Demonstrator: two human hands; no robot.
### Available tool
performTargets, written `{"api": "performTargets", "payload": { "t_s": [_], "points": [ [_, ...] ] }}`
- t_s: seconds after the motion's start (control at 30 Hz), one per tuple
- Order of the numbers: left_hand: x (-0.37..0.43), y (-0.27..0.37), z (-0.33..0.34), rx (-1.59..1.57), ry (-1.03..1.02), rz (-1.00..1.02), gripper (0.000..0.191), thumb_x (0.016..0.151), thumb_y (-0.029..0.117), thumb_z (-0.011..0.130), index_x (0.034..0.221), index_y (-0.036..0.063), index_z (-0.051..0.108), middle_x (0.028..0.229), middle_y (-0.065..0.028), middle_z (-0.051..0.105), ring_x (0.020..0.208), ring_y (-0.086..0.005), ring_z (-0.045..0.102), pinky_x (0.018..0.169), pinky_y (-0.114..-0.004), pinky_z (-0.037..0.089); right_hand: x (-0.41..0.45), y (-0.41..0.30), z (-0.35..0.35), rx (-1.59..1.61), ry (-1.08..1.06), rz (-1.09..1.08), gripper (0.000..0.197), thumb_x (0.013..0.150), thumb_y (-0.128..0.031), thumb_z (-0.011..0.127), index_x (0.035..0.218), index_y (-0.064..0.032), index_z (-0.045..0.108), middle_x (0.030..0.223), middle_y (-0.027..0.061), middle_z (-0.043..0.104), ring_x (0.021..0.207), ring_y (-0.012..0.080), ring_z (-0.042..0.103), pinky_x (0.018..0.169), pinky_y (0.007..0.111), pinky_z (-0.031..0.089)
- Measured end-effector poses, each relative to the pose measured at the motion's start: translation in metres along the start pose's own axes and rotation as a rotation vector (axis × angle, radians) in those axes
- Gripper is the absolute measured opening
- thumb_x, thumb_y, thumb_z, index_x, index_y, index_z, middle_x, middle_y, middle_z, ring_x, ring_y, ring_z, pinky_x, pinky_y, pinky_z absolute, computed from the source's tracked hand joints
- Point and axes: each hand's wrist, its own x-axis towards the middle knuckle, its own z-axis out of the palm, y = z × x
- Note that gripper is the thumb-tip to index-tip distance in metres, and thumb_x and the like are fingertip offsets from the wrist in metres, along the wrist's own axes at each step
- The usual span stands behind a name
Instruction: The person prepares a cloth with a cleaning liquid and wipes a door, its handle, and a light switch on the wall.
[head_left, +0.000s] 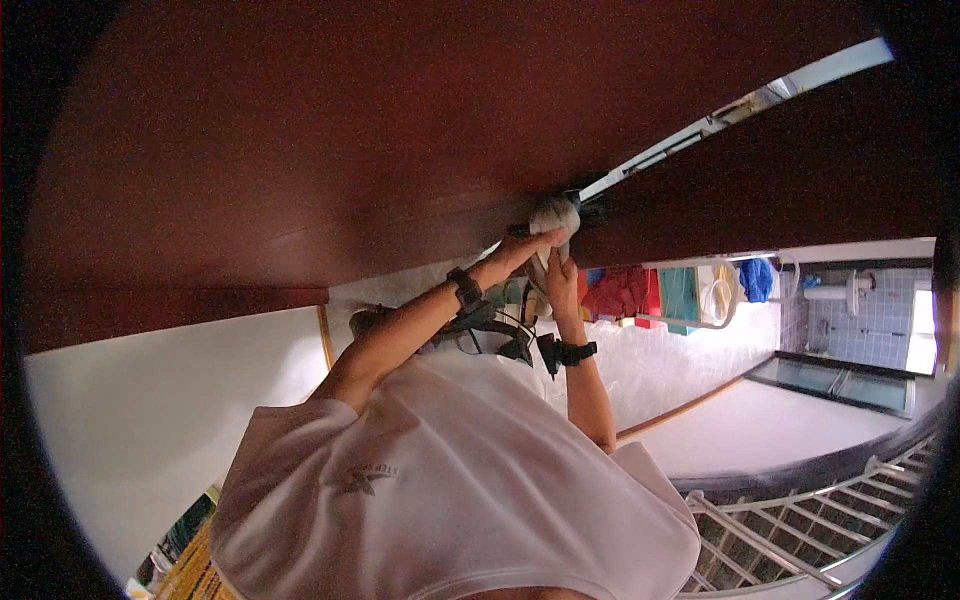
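A pale cloth-like bundle (555, 216) is bunched against the edge of a dark red wooden panel (337, 135), beside a narrow lit gap. My left hand (541, 241) grips its lower side, the fingertips pressed on it. Just below, my right hand (561, 276) is closed round the hanging part of the same bundle. Both wrists carry black straps, and the right strap bears a small dark block (551, 354). A small dark piece (574, 196) shows behind the bundle; what it is I cannot tell. Shadow hides some of the fingers.
Another dark red panel (750, 172) lies across the gap. Red fabric (619, 292), a teal item (679, 296) and a blue bag (756, 279) sit by a white frame at right. A metal rack (795, 517) stands lower right. White wall (187, 382) is at left.
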Motion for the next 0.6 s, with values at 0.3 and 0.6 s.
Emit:
{"api": "performTargets", "payload": {
  "t_s": [0.3,0.6],
  "points": [
    [0.03,-0.05,-0.007,0.018,0.0,-0.036,0.042,0.088,0.029,0.064,0.118,-0.0005,0.06,0.121,-0.0094,0.061,0.115,-0.0175,0.055,0.096,-0.029,0.045,-0.006,0.034,-0.004,-0.071,-0.012,-0.135,0.023,0.098,-0.019,0.046,0.1,0.0016,0.057,0.085,0.001,0.058,0.078,0.0111,0.051,0.066,0.029,0.043],
    [0.015,-0.052,-0.021,0.063,0.044,-0.1,0.043,0.081,0.041,0.068,0.105,0.0046,0.066,0.104,-0.0042,0.064,0.089,-0.0158,0.057,0.081,-0.029,0.046,0.005,0.029,-0.032,-0.652,-0.336,0.041,0.026,0.092,-0.022,0.057,0.089,0.0041,0.063,0.076,0.0029,0.063,0.068,0.0098,0.054,0.059,0.027,0.044]
  ]
}}
